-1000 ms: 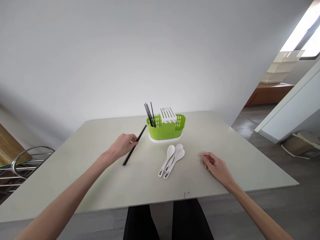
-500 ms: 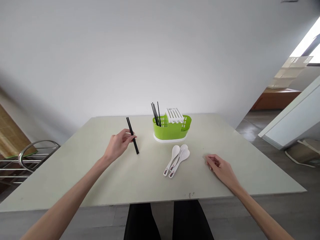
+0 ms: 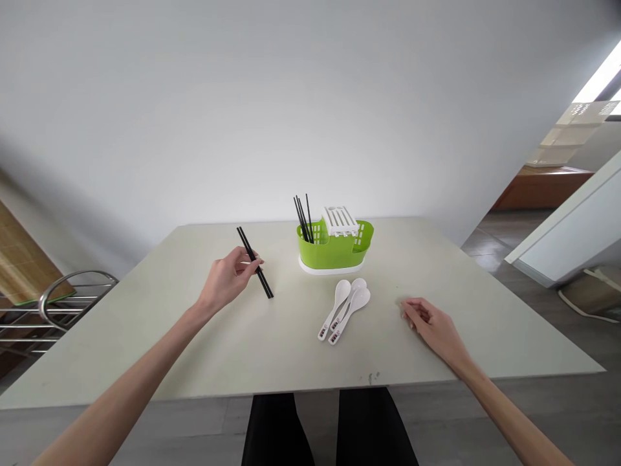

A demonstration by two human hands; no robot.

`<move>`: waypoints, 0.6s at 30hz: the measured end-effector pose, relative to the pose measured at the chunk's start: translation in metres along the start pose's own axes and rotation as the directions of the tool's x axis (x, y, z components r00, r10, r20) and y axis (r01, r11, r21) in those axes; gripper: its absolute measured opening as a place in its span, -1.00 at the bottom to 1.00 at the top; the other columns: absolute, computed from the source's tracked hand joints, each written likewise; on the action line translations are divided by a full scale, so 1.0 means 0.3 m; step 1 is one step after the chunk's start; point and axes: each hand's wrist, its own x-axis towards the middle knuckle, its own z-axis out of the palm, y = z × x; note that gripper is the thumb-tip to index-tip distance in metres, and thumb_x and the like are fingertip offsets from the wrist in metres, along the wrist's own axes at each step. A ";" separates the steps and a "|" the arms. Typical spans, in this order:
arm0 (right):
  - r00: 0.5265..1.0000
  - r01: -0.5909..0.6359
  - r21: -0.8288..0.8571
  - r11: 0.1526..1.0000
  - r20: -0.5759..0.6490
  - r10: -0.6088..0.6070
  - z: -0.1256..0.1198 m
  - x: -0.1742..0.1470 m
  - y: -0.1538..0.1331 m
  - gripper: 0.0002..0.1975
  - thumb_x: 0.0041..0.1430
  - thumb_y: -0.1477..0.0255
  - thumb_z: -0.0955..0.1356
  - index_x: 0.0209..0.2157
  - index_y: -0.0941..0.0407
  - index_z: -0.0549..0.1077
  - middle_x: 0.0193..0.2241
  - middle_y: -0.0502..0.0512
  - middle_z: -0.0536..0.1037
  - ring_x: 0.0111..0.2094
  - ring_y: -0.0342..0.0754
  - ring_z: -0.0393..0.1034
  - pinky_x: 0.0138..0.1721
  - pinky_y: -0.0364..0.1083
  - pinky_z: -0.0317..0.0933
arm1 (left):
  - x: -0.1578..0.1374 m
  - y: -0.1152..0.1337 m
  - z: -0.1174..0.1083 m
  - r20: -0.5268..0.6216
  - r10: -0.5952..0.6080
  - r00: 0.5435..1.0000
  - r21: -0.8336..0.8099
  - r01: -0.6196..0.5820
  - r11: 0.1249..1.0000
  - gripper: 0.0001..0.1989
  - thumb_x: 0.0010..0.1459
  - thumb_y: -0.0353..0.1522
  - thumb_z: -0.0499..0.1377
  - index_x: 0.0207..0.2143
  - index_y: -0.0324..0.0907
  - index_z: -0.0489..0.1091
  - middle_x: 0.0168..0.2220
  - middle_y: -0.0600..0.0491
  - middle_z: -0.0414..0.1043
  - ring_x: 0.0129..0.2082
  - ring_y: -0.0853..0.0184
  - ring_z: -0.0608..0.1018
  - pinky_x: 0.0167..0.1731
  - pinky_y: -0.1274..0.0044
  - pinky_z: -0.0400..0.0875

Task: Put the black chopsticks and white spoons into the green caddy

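Observation:
In the head view, my left hand (image 3: pixel 235 272) holds a pair of black chopsticks (image 3: pixel 262 279) at their middle, between thumb and fingers. They slant above the left part of the table, upper ends leaning away to the left. My right hand (image 3: pixel 431 329) rests on the table at the right, its fingers loosely curled and nothing seen in them. Between the hands, several white spoons (image 3: pixel 358 299) lie bunched, handles toward me. Behind them stands a green cutlery basket (image 3: pixel 334 257) with a white base and slotted white top. Several black chopsticks (image 3: pixel 303 220) stand in its left compartment.
The pale table (image 3: pixel 204 349) reaches back to a plain wall (image 3: pixel 291 116). On the floor side at left is a metal rack (image 3: pixel 63 310) beside a bamboo board (image 3: pixel 29 259). A white panel (image 3: pixel 567 226) stands beyond the right edge.
The chopsticks in my left hand have tilted further, their upper ends swinging left and lower ends slightly right. They have spread a little apart. My right hand stays in about the same place.

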 end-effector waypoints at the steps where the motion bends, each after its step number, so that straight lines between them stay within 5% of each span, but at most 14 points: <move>1: 1.000 0.005 0.003 1.000 -0.002 -0.005 0.000 0.000 0.001 -0.51 0.33 -0.10 0.31 -0.15 0.05 0.52 -0.37 0.10 0.63 -0.42 0.01 0.43 -0.29 -0.01 0.32 | -0.002 0.007 -0.005 -0.012 0.002 1.000 0.001 -0.002 1.000 -0.56 0.26 0.10 0.20 -0.12 -0.05 0.40 -0.07 -0.03 0.69 -0.14 0.11 0.74 -0.14 0.39 0.61; 18: 1.000 -0.011 0.035 0.999 0.014 0.011 -0.010 0.002 -0.004 -0.51 0.33 -0.09 0.31 -0.14 0.05 0.53 -0.36 0.11 0.64 -0.42 0.01 0.45 -0.29 -0.02 0.32 | 0.001 0.140 -0.044 -0.026 -0.030 0.999 0.040 0.031 0.999 -0.58 0.25 0.06 0.21 -0.28 -0.09 0.56 -0.12 -0.01 0.71 -0.17 0.07 0.75 -0.09 0.35 0.64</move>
